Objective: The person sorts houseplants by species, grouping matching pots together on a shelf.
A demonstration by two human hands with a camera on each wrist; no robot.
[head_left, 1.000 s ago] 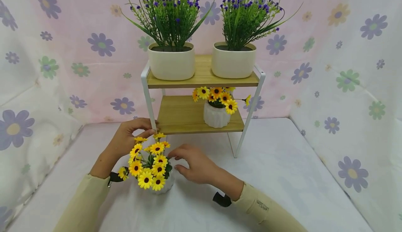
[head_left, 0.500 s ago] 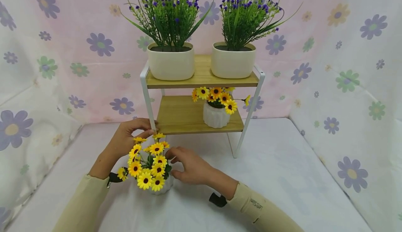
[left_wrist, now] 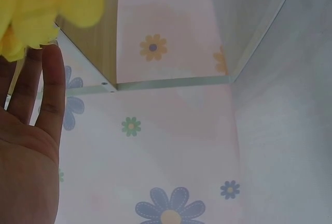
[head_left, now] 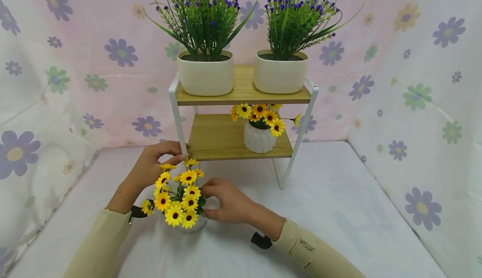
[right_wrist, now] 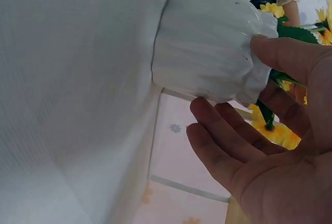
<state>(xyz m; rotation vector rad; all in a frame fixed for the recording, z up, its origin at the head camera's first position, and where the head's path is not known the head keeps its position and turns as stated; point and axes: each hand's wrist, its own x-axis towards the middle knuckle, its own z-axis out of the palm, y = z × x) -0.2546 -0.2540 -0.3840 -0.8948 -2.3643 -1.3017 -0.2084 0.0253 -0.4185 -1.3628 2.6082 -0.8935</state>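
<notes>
My left hand holds the front left leg of a two-tier wooden plant stand, its thumb and fingers on either side of the white metal. Just in front sits a pot of yellow artificial daisies in a white ribbed pot, upright on the cloth. Around that pot's right side my right hand curls, thumb and fingers at its rim. The right wrist view shows the thumb lying on the pot wall. Yellow petals hang in front of the left fingertips in the left wrist view.
Two cream planters with purple-flowered grass stand on the upper shelf. On the lower shelf's right half is another white pot of yellow and orange daisies. White cloth covers the table, and floral fabric hangs around it.
My right hand has moved slightly left onto the daisy pot, and its thumb and fingers have closed at the rim. The left hand stays on the stand's leg.
</notes>
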